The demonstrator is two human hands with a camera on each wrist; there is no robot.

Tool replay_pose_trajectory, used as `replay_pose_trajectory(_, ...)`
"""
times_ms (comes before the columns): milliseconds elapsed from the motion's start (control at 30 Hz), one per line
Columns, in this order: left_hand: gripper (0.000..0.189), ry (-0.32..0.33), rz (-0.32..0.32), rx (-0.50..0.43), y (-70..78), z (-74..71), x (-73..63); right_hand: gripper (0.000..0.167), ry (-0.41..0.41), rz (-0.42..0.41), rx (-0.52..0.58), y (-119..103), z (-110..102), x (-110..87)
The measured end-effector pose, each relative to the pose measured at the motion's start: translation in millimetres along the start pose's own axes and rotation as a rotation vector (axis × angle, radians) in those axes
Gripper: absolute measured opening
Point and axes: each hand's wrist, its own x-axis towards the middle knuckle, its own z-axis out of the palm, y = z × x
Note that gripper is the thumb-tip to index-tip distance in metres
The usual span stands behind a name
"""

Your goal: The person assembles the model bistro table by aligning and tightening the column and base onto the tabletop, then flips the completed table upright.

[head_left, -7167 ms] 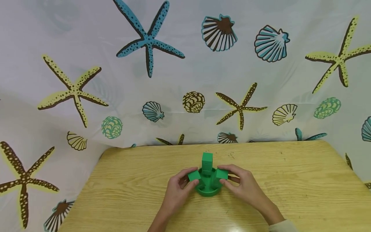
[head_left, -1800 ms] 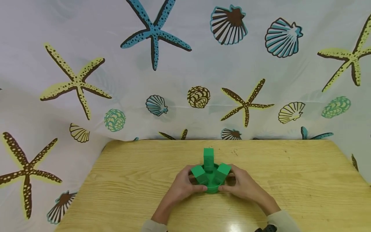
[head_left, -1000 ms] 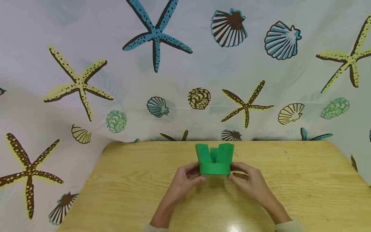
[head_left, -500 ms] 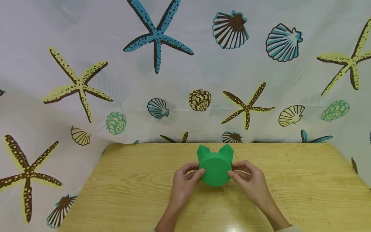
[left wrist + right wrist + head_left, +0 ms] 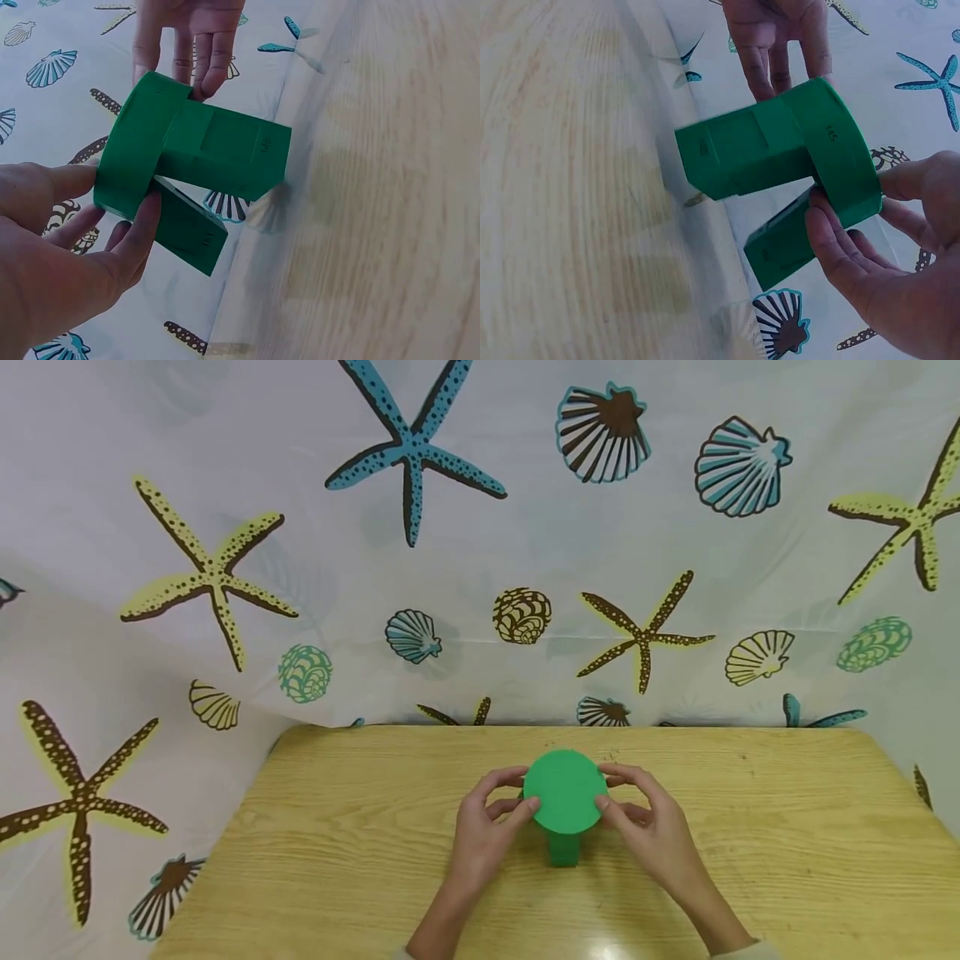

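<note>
A green round piece [image 5: 565,792] with square blocks fitted in it is held up above the table between both hands. Its flat, smooth bottom faces the head camera, and one block [image 5: 564,850] sticks out below it. My left hand [image 5: 483,831] grips the left edge, thumb on the flat bottom. On the opposite edge, my right hand [image 5: 651,831] holds it in the same way. In the left wrist view, two green blocks [image 5: 225,146] jut from the round base [image 5: 135,150] toward the table. Small markings show on the blocks and on the base's side [image 5: 840,150] in the right wrist view.
A wooden table [image 5: 352,827] lies under the hands. Behind it and along its sides hangs a pale cloth [image 5: 465,568] printed with starfish and shells.
Earlier the green piece stood upright on the table with its blocks up. Both hands gripped its base, lifted it and tipped it over, so the flat bottom now faces up.
</note>
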Motion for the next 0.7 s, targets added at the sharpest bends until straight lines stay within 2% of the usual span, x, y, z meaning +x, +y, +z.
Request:
replay_pose_trajectory(167, 0.040, -0.028, -0.010, 0.051, -2.7, -0.3, -0.1, 0.032, -0.045, 0.000, 0.032, 7, -2, -2.0)
replay_pose_trajectory(400, 0.045, -0.090, -0.024, 0.057, -7.1, 6.5, 3.7, 0.030, 0.011, 0.025, 0.002, 14, -9, -6.7)
replay_pose_trajectory(567, 0.042, -0.057, -0.049, 0.051, -9.3, -0.8, 0.3, 0.035, -0.050, 0.057, 0.007, 17, -4, -3.5)
replay_pose_trajectory(700, 0.043, -0.069, -0.055, 0.038, -10.1, -5.6, -0.5, 0.035, -0.052, 0.074, 0.026, 16, -1, -2.4)
